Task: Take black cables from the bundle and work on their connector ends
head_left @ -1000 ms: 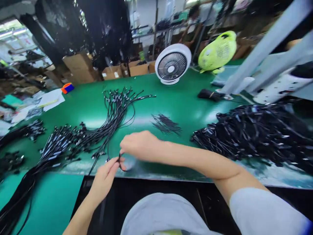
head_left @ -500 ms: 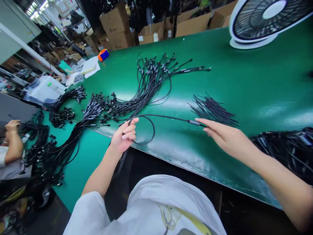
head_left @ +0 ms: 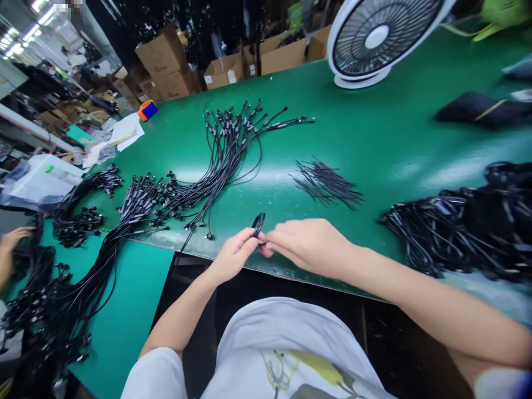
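My left hand (head_left: 235, 256) and my right hand (head_left: 307, 244) meet over the near edge of the green table (head_left: 374, 144). Between their fingertips stands a small coiled black cable (head_left: 258, 224), pinched by both hands. Just left of my hands lie the plug ends of a long bundle of black cables (head_left: 195, 188). A fan of short thin black ties (head_left: 326, 183) lies beyond my right hand.
A heap of black cables (head_left: 461, 221) fills the right side. A white fan (head_left: 376, 39) stands at the back, cardboard boxes (head_left: 166, 55) behind it. More cable bundles (head_left: 62, 288) hang over the lower left bench. Another person's hand (head_left: 10, 241) shows at the left edge.
The cable was stretched out in a wide loop between my separated hands; now my hands have come together and the cable is wound into a tight coil.
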A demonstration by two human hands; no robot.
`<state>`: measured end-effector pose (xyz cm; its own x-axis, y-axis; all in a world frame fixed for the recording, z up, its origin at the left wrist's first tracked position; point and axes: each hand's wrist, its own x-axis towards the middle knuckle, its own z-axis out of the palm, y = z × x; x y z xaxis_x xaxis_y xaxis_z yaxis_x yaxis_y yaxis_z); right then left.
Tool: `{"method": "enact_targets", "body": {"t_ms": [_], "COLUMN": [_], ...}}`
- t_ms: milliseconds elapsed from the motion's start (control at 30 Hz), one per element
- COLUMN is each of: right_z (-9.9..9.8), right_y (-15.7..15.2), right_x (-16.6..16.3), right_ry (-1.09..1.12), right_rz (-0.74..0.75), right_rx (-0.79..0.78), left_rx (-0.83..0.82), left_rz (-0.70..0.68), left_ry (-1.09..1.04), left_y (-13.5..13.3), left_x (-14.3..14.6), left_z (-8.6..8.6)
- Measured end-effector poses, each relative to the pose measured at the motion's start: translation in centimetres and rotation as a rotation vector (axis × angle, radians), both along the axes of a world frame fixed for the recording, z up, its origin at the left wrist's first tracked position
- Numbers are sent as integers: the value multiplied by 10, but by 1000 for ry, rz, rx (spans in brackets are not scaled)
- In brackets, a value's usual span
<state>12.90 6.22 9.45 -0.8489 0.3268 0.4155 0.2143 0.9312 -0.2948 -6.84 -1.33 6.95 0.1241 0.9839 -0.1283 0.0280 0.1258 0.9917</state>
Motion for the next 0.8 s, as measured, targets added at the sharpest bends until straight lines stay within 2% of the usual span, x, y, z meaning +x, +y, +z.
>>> {"method": "enact_targets", "body": {"t_ms": [100, 200, 300, 367, 433, 533, 633, 800], "right_z": [-4, -23, -40, -44, -42, -37, -34, -36], "right_y": [19, 23, 17, 14, 12, 7, -5, -17], "right_x": [-8, -16, -23, -26, -28, -28, -29, -32], "right_ry": [163, 464, 603, 695, 818, 876, 905, 756], "right_rz": [-80, -106, -72, -95, -144, -119, -68, -51], "right_rx": [-369, -936, -1561, -1811, -1910, -1950, -1883, -1774], "left_rx": [-34, -86, -130, -177, -201, -155, -79, -47], "left_rz": [-98, -32, 49, 18, -26, -1, 24, -93], "left_ry": [-164, -365, -431, -396, -351, -270, -96, 132], "left_y": [-2, 0, 2, 1, -3, -8, -8, -3], "left_x": [-3, -7, -3, 3, 10, 16, 18, 22], "left_z": [2, 5, 3, -3, -12, -25, -31, -34]}}
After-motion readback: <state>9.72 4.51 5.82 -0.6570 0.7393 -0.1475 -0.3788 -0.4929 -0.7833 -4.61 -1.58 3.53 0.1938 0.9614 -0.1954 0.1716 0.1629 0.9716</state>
